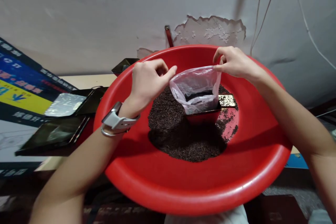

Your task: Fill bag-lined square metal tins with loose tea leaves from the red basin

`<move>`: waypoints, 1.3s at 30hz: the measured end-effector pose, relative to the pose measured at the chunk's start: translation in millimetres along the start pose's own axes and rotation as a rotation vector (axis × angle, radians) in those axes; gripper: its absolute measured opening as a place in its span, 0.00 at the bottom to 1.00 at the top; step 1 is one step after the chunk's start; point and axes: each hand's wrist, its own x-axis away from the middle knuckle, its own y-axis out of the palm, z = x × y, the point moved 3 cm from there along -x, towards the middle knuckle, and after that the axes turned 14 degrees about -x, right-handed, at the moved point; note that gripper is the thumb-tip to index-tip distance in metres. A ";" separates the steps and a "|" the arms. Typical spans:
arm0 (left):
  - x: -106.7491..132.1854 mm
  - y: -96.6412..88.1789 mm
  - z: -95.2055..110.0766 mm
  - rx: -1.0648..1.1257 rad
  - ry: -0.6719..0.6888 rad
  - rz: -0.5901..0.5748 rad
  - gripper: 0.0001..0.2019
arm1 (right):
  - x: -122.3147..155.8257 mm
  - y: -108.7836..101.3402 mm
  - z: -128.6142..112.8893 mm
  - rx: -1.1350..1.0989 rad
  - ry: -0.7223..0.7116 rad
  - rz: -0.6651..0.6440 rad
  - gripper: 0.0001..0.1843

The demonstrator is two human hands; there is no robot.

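A translucent pinkish plastic bag [195,77] lines a small dark rectangular tin [203,117], its mouth spread wide. Inside the bag lies some dark material. The tin stands on a heap of dark, tea-like loose leaves [168,112] in a large red basin [199,196]. At the bag's upper right corner, my right hand [233,61] pinches the plastic edge. My left hand [152,80], with a watch on its wrist, hovers beside the bag's left edge. Its thumb sticks out and its index finger is curled apart from it; the other fingers are mostly hidden.
A gold-coloured rectangular piece [227,100] with leaf bits on it lies right of the tin. Left of the basin are dark open boxes [56,133], a silvery packet [65,105] and a printed panel [18,94]. Behind stands a peeling wall [91,21] with hanging cords.
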 end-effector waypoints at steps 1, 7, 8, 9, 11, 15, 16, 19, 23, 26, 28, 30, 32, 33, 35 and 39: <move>2.8 -4.8 7.1 -0.001 0.084 0.066 0.15 | 5.0 -2.5 -11.9 0.086 -0.066 0.001 0.06; 26.8 12.9 36.1 -0.032 0.805 -0.406 0.18 | 46.9 30.6 -54.0 0.459 -0.237 -0.561 0.19; 28.2 18.6 33.8 -0.070 0.823 -0.418 0.16 | 51.7 41.5 -50.4 0.527 -0.244 -0.623 0.21; 28.3 23.8 30.3 -0.107 0.816 -0.406 0.13 | 54.6 51.9 -45.3 0.591 -0.256 -0.650 0.21; 25.7 30.5 22.3 -0.168 0.772 -0.346 0.12 | 55.0 66.9 -34.7 0.687 -0.272 -0.636 0.17; 16.8 25.4 11.8 -0.261 0.641 -0.152 0.18 | 44.8 58.5 -28.2 0.728 -0.208 -0.587 0.14; 14.9 21.7 11.3 -0.284 0.609 -0.109 0.19 | 41.8 49.0 -29.6 0.720 -0.185 -0.573 0.13; 10.5 8.7 13.3 -0.306 0.520 -0.021 0.20 | 34.9 17.0 -34.1 0.655 -0.136 -0.519 0.12; 6.6 -11.9 16.1 -0.155 0.364 0.128 0.19 | 30.4 -3.6 -36.0 0.541 -0.139 -0.456 0.11; 7.5 -13.4 19.7 -0.001 0.431 0.067 0.23 | 29.6 3.2 -39.0 0.496 -0.173 -0.430 0.10; 9.9 -4.0 21.2 0.019 0.550 -0.109 0.21 | 30.9 13.5 -39.6 0.477 -0.173 -0.493 0.12; 12.6 6.7 18.9 -0.016 0.650 -0.291 0.19 | 32.8 21.0 -35.9 0.494 -0.111 -0.609 0.14; 12.7 10.8 14.0 -0.057 0.687 -0.362 0.20 | 34.2 18.6 -30.8 0.543 -0.033 -0.685 0.12; 11.5 9.4 11.6 -0.071 0.677 -0.351 0.21 | 34.3 13.2 -29.7 0.559 -0.015 -0.687 0.10; 7.8 1.5 8.6 -0.077 0.600 -0.273 0.21 | 33.6 -2.8 -32.3 0.545 -0.035 -0.620 0.10; 5.7 -7.1 11.8 0.003 0.517 -0.261 0.17 | 33.7 -24.0 -43.9 0.422 -0.145 -0.426 0.09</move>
